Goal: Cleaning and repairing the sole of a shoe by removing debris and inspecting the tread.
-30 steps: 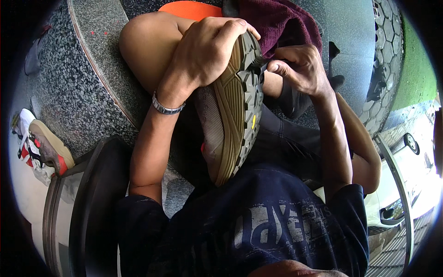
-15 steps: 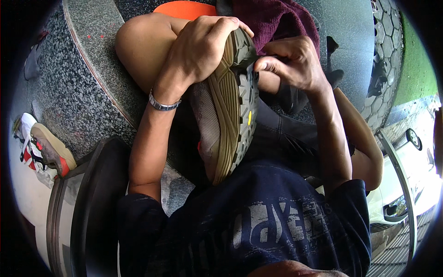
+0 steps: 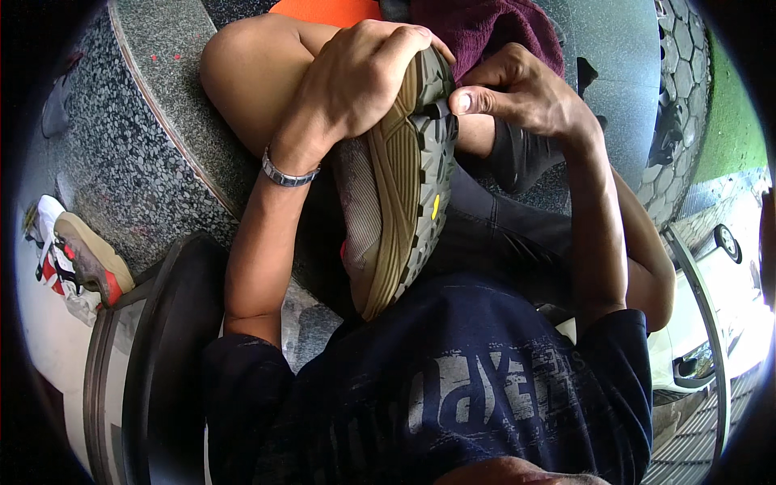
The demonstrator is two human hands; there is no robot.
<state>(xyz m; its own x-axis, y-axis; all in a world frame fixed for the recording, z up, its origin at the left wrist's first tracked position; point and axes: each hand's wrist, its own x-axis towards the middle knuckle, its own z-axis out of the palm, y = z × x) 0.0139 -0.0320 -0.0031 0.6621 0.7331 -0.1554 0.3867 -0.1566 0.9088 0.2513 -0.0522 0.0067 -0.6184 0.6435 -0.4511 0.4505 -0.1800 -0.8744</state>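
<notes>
A brown sneaker (image 3: 388, 202) with a ribbed midsole lies on its side, its dark lugged sole facing right. One end rests near my shirt. My left hand (image 3: 364, 81), with a metal watch on the wrist, wraps over the far end of the shoe. My right hand (image 3: 521, 97) is closed at the sole, thumb and curled fingers pinched together by the lugs. What sits between those fingertips, if anything, is hidden. A small yellow mark shows mid-sole.
A maroon towel (image 3: 493, 32) and an orange item (image 3: 323, 12) lie beyond my hands. Several shoes (image 3: 85, 259) rest at the left by a black chair arm (image 3: 178, 356). My bare knee (image 3: 242, 73) is beside my left hand. A white car (image 3: 703, 323) stands at right.
My right hand has shifted slightly, its wrist moving right and its knuckles upward, while the thumb stays by the sole. My left hand still holds the shoe, which has barely moved.
</notes>
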